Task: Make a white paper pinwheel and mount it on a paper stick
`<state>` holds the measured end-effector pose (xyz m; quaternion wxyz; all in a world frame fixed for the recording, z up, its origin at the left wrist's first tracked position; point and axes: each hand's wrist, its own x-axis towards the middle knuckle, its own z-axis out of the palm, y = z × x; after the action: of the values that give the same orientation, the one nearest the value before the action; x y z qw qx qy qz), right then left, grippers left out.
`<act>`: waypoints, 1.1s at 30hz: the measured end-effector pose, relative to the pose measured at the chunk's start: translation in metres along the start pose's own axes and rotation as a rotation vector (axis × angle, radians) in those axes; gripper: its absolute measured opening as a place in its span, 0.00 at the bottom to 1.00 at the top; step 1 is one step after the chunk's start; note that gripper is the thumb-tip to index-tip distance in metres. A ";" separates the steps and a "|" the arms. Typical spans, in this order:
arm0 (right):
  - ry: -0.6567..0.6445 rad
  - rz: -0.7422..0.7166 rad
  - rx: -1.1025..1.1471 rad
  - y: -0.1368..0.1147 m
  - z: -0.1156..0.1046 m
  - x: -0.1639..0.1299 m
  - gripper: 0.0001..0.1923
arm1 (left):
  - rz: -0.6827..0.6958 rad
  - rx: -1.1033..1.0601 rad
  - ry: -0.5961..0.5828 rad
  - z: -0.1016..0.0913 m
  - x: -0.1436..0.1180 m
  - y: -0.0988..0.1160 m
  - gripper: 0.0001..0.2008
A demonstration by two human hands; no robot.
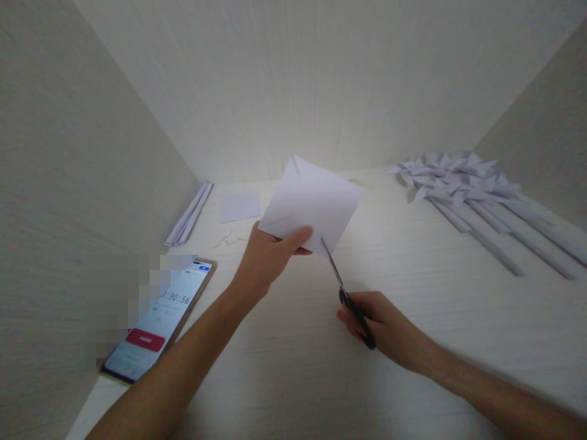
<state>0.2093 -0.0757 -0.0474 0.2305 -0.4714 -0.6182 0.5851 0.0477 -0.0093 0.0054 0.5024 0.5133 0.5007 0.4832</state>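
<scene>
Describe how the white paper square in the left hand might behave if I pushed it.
The paper square is probably light, since the left hand holds it up near one edge. It may resist sagging a little, as it looks nearly flat. It would likely bend most easily at its top corner, where a slit shows.

Head view, forward, downward (toward hands (268,260) (387,327))

Phone (160,315) L of paper (316,198), pinwheels (458,183) R, both on tbl (279,366).
</scene>
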 end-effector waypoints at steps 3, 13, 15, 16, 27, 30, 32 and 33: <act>-0.004 -0.010 0.001 0.000 0.000 0.000 0.18 | 0.004 -0.012 -0.010 0.000 0.001 -0.001 0.16; 0.004 -0.003 -0.016 0.000 0.000 0.000 0.19 | 0.002 -0.009 -0.020 0.000 0.001 -0.003 0.14; 0.001 -0.015 -0.010 0.000 0.000 0.000 0.19 | 0.001 -0.007 -0.020 0.000 0.000 -0.003 0.14; -0.001 -0.020 0.000 0.000 0.000 0.000 0.19 | -0.001 -0.006 -0.019 0.000 0.000 -0.002 0.14; -0.020 -0.045 0.103 -0.003 0.000 -0.001 0.18 | -0.051 -0.003 -0.064 0.003 -0.003 -0.002 0.12; -0.009 -0.054 0.098 -0.003 0.000 -0.001 0.19 | -0.067 0.012 -0.079 0.005 -0.005 -0.001 0.11; 0.001 -0.066 0.085 -0.003 0.000 -0.001 0.20 | -0.073 0.022 -0.087 0.006 -0.005 -0.001 0.11; 0.006 -0.070 0.078 -0.004 -0.001 -0.001 0.21 | -0.073 0.025 -0.089 0.007 -0.006 -0.001 0.10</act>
<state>0.2090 -0.0757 -0.0436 0.2711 -0.4420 -0.6102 0.5990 0.0543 -0.0152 0.0038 0.5350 0.5220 0.5021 0.4348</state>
